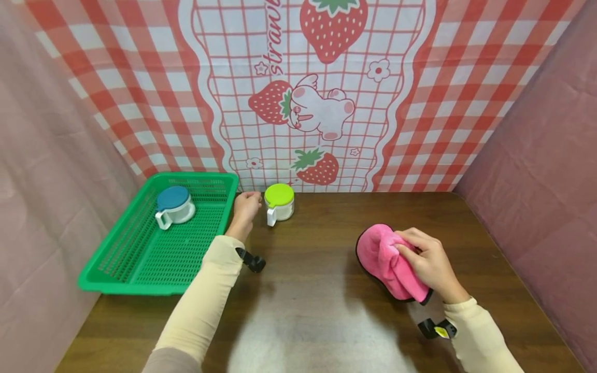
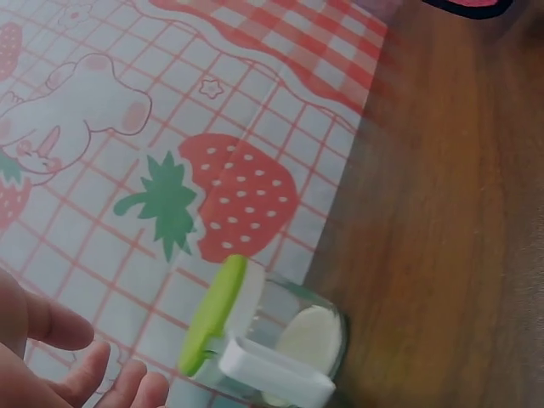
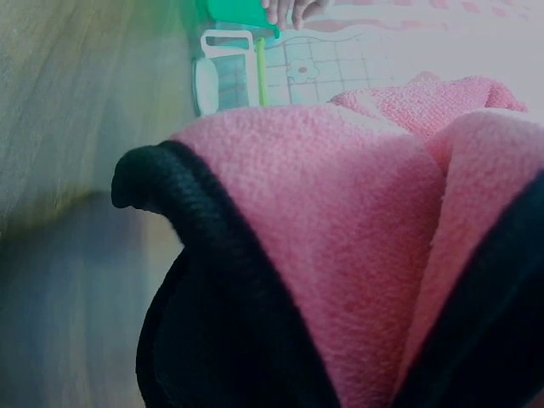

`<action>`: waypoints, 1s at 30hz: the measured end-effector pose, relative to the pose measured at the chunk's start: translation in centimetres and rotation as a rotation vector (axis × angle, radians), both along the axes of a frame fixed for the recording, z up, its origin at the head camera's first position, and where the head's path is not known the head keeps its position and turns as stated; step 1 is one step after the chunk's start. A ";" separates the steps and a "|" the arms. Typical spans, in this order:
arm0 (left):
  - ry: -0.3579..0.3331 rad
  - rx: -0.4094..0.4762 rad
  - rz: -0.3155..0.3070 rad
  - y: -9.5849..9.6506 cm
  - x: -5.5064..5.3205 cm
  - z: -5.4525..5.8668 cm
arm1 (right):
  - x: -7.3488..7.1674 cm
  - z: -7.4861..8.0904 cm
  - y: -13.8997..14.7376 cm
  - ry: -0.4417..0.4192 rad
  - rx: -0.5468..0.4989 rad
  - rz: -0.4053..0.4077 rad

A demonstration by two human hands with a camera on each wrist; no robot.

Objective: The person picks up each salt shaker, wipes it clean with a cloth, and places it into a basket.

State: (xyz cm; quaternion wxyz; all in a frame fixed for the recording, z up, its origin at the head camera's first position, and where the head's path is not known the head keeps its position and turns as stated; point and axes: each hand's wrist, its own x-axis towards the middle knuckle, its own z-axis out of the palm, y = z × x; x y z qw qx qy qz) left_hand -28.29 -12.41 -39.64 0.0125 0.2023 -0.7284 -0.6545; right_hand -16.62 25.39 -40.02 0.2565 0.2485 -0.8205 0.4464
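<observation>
My left hand (image 1: 245,211) is held between the green basket and a clear seasoning jar (image 1: 280,199) with a lime lid and white handle. Its loosely bent fingers (image 2: 81,374) hold nothing and point toward the lime lid (image 2: 214,314), with a gap between them in the left wrist view. Over on the right, my right hand (image 1: 431,261) pinches a bunched pink cloth (image 1: 384,254) with black edging between thumb and fingers. In the right wrist view the pink cloth (image 3: 331,204) fills most of the picture and hides the hand.
A green plastic basket (image 1: 228,228) with slotted walls stands at the left of the brown wooden table (image 1: 303,290). In it sits another jar, with a blue lid (image 1: 173,198). A strawberry-print cloth (image 1: 322,67) hangs behind the table; pink curtains hang at both sides.
</observation>
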 end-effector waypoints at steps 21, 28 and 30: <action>-0.071 0.079 -0.001 0.8 0.2 -5.5 | -0.1 -0.4 0.1 -0.002 0.013 -0.009; -0.110 0.102 -0.054 0.8 0.4 -6.2 | -0.2 -0.4 0.1 -0.010 0.015 -0.013; -0.116 0.100 -0.087 0.8 0.4 -6.4 | -0.2 -0.4 0.1 -0.013 0.015 -0.012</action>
